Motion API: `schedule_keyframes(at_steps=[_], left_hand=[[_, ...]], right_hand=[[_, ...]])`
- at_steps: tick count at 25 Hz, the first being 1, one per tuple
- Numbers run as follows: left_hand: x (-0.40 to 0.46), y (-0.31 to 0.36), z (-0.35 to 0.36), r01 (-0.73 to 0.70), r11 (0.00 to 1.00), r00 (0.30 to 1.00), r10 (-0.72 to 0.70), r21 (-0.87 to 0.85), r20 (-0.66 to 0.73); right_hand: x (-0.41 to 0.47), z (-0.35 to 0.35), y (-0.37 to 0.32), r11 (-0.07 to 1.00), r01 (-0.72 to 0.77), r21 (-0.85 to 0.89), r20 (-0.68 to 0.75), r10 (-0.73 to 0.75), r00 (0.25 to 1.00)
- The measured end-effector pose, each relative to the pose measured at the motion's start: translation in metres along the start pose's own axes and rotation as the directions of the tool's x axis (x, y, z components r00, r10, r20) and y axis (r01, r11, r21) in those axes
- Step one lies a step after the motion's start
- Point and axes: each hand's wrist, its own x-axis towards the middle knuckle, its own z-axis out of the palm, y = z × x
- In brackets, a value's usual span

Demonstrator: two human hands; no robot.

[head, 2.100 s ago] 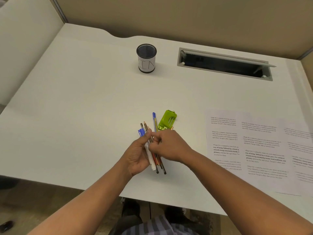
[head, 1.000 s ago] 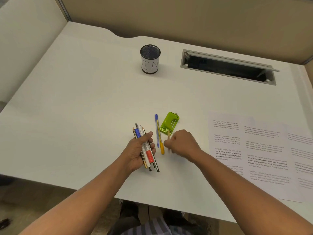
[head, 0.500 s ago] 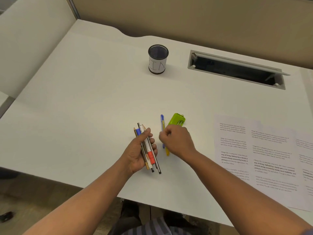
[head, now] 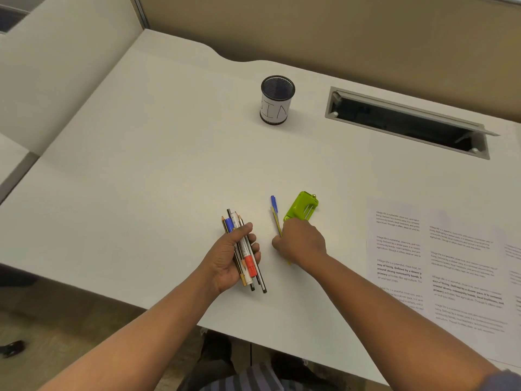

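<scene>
My left hand (head: 224,262) grips a bundle of several pens and pencils (head: 249,265), among them a white marker with an orange band and a blue-capped pen. My right hand (head: 303,244) lies just to its right with fingers curled over a yellow pen with a blue cap (head: 274,211), pinching it near the middle; the pen's yellow end pokes out below the hand. A lime-green plastic stapler-like tool (head: 301,206) lies on the desk touching the far side of my right hand.
A black mesh cup labelled "BIN" (head: 277,100) stands at the back centre of the white desk (head: 141,170). An open cable slot (head: 406,122) is at the back right. Printed paper sheets (head: 439,263) lie at the right. Partition walls enclose the back and left.
My right hand left the bundle, reached to the loose yellow pen beside the green tool and closed over it. My left hand kept hold of the bundle. The camera view shifted left.
</scene>
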Motion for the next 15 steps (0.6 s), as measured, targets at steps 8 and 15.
schedule_keyframes(at_steps=[8, 15], left_hand=[[0.000, 0.004, 0.000, -0.067, 0.997, 0.994, 0.070, -0.041, 0.081], [-0.005, 0.001, 0.012, -0.070, 0.996, 0.978, 0.078, -0.047, 0.196]], right_hand=[[-0.030, -0.032, -0.015, 0.882, 0.151, 0.446, 0.129, -0.230, 0.965], [-0.050, -0.036, -0.042, 0.916, 0.273, 0.293, 0.182, -0.334, 0.925]])
